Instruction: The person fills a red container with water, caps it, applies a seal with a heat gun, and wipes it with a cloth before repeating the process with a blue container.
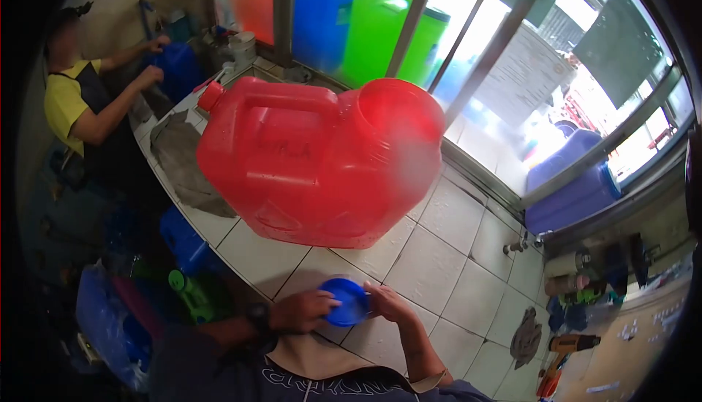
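A round, shallow, bright blue plastic lid [346, 304] is at the lower centre of the frame, broad face turned up toward the camera; being circular, it shows no long axis. The left hand [301, 310] pinches its left edge; the right hand [390, 305] touches its right edge, whether gripping I cannot tell. Above is a large red plastic jug [285, 161].
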Motion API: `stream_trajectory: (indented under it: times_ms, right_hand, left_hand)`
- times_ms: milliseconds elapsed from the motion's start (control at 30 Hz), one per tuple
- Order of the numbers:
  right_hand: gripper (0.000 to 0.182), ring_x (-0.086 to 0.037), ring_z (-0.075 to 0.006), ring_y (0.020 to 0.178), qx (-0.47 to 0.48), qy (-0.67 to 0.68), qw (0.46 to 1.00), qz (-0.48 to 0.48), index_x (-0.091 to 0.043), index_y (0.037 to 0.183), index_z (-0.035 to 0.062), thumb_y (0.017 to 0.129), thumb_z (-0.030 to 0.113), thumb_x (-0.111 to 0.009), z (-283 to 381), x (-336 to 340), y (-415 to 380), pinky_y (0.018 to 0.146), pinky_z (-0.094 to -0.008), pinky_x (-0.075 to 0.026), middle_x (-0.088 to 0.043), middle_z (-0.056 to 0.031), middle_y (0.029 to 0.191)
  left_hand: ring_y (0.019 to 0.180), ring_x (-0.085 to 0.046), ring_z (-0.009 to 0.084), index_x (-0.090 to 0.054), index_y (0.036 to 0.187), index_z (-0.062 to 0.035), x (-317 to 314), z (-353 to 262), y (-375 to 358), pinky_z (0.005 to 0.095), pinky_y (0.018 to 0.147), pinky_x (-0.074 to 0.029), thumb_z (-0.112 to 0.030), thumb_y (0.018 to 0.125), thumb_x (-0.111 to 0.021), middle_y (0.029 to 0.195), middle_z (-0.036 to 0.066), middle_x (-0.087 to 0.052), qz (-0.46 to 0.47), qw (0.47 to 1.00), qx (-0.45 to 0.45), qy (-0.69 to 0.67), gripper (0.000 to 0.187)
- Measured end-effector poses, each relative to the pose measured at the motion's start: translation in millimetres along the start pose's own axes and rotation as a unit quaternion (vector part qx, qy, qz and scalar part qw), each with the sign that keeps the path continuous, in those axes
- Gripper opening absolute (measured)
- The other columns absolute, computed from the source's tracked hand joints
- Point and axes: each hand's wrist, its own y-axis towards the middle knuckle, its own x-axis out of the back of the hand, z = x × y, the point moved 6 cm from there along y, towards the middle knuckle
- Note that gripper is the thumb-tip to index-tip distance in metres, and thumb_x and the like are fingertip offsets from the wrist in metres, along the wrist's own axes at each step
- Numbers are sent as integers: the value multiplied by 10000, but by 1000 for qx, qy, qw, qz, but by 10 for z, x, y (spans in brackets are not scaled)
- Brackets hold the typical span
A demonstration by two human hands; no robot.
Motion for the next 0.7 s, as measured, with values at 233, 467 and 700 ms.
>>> stream_trajectory:
  times_ms: [233,467,700]
  right_hand:
    - [343,-674,-153,752,444,-43,785,-430,-655,1183,13,962,271,-612,1945,745,-1756,672,-269,-552,-696,-63,879]
    - [524,-576,-363,1173,677,-549,377,-313,-619,1230,95,721,82,-740,3738,-977,-2075,1018,-477,-465,-624,-130,1246]
    - [541,-467,-354,1308,603,-585,485,-243,-636,1205,81,669,142,-674,3828,-1108,-1931,1082,-471,-397,-545,-145,1359]
  left_hand:
    - [1176,-548,335,-623,1135,-59,1312,-1132,960,464,958,-457,-151,820,-675,1357,144,-536,-140,969,-138,149,333]
    - [1128,-592,330,-511,1332,-66,3115,-1426,1460,458,965,-457,-59,740,-693,1236,158,-619,-233,856,-61,458,620]
    - [905,-667,370,-377,1438,-84,3250,-832,2016,417,834,-542,22,713,-636,1040,229,-669,90,905,19,415,777]
